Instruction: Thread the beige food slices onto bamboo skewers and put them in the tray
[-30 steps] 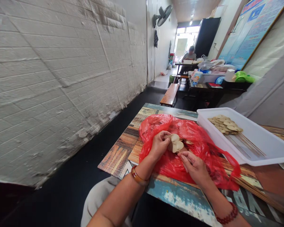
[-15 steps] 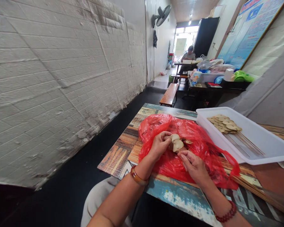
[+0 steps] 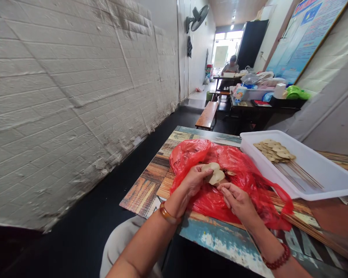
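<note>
Pale beige, thin round slices point(image 3: 215, 177) are pinched at their left edge by my left hand point(image 3: 196, 178), thumb on top. My right hand point(image 3: 236, 197) is closed on a thin skewer just below the slices; the skewer's tip end enters the lower slice, and most of its length is hidden by the hand. What food the slices are, I cannot tell. Both hands are over a crumpled red plastic bag point(image 3: 191, 151), spread open on the table. A few more slices point(image 3: 230, 173) show inside the bag, right of the held ones.
A white tray point(image 3: 330, 170) at the right holds a pile of skewered slices point(image 3: 274, 150). Loose skewers point(image 3: 313, 235) lie on the patterned table point(image 3: 146, 189). Beyond stand a wooden bench point(image 3: 208, 115), a cluttered table and a seated person point(image 3: 230, 68). A white brick-patterned wall is at left.
My left thumb has shifted further over the slices, which now lie flatter and face up more. My right hand stays nearly in place with the skewer.
</note>
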Demonstrator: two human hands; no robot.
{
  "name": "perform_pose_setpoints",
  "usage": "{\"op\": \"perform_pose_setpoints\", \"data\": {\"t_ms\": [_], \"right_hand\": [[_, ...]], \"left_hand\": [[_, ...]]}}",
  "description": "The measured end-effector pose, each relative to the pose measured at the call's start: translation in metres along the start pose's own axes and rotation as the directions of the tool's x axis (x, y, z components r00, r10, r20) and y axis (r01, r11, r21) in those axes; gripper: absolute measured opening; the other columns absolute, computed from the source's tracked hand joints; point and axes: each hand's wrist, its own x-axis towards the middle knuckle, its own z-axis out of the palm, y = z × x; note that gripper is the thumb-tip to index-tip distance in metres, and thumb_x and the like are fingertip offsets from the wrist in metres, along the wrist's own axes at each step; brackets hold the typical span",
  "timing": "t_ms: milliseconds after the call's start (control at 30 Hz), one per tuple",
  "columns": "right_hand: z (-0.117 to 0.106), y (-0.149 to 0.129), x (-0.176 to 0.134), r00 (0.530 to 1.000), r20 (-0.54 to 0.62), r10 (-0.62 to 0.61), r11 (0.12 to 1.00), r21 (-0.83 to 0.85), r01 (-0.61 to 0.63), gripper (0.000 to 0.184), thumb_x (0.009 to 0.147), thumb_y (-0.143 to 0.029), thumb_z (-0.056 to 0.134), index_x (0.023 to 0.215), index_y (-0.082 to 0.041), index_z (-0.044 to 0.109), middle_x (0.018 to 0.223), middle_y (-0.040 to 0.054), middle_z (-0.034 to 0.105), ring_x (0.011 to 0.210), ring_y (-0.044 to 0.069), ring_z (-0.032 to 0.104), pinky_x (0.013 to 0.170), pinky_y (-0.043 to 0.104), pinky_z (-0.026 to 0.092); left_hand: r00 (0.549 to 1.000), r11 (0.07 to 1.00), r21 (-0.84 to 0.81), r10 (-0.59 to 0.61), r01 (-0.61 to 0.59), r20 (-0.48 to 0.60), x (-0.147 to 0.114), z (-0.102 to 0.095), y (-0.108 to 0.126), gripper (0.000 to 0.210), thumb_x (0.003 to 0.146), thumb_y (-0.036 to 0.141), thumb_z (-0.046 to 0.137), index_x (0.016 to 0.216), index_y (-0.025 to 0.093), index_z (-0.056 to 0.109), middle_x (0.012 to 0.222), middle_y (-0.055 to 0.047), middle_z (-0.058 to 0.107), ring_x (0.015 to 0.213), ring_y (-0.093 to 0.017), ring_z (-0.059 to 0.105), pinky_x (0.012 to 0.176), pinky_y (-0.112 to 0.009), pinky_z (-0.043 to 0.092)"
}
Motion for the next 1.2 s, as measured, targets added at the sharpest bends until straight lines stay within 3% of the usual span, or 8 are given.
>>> {"op": "perform_pose_setpoints", "data": {"t_ms": [133, 267, 467, 800, 1200], "right_hand": [[0.002, -0.007, -0.001, 1.000, 0.005, -0.019, 0.996, -0.085, 0.019, 0.040, 0.085, -0.054, 0.053, 0.095, -0.016, 0.062, 0.049, -0.0077, 0.041, 0.042, 0.009, 0.037, 0.043, 0.022, 0.029], [0.002, -0.016, -0.004, 0.990, -0.020, -0.140, 0.947, -0.294, 0.128, 0.035, 0.087, -0.049, 0.049, 0.088, -0.017, 0.065, 0.050, -0.0049, 0.045, 0.046, 0.012, 0.043, 0.050, 0.025, 0.037], [0.000, -0.014, -0.005, 0.974, -0.029, -0.226, 0.886, -0.421, 0.193, 0.036, 0.089, -0.048, 0.043, 0.088, -0.019, 0.065, 0.055, -0.0010, 0.055, 0.050, 0.015, 0.052, 0.053, 0.027, 0.042], [0.001, -0.009, -0.005, 0.966, -0.044, -0.254, 0.857, -0.474, 0.204, 0.034, 0.091, -0.046, 0.042, 0.085, -0.019, 0.062, 0.056, -0.0003, 0.056, 0.053, 0.016, 0.054, 0.053, 0.026, 0.042], [0.002, -0.010, -0.005, 0.958, -0.065, -0.278, 0.824, -0.529, 0.203, 0.034, 0.092, -0.045, 0.041, 0.077, -0.020, 0.059, 0.053, -0.0025, 0.050, 0.050, 0.014, 0.050, 0.052, 0.026, 0.039]], "left_hand": [[0.994, 0.999, -0.042, 0.030, -0.034, -0.108, 0.003, -0.002, -0.002, 0.034, 0.065, 0.033, 0.077, 0.090, 0.011, 0.071, 0.081, -0.009, 0.068, 0.067, -0.015, 0.059, 0.066, -0.027, 0.043], [0.982, 0.995, -0.085, 0.041, -0.058, -0.183, 0.003, 0.001, 0.004, 0.033, 0.065, 0.031, 0.077, 0.091, 0.012, 0.070, 0.085, -0.008, 0.069, 0.072, -0.016, 0.060, 0.067, -0.027, 0.044], [0.992, 0.994, -0.097, 0.032, -0.044, -0.121, -0.002, 0.005, 0.011, 0.032, 0.071, 0.036, 0.072, 0.090, 0.010, 0.069, 0.084, -0.010, 0.069, 0.073, -0.018, 0.059, 0.065, -0.028, 0.044], [0.985, 0.999, -0.031, 0.039, -0.045, -0.170, 0.003, -0.001, -0.001, 0.041, 0.065, 0.039, 0.076, 0.092, 0.009, 0.071, 0.082, -0.009, 0.068, 0.070, -0.015, 0.058, 0.065, -0.026, 0.042], [0.995, 1.000, -0.020, 0.019, -0.021, -0.095, -0.001, 0.008, -0.001, 0.044, 0.060, 0.043, 0.080, 0.086, 0.008, 0.072, 0.080, -0.010, 0.069, 0.067, -0.015, 0.057, 0.064, -0.026, 0.041]]}}
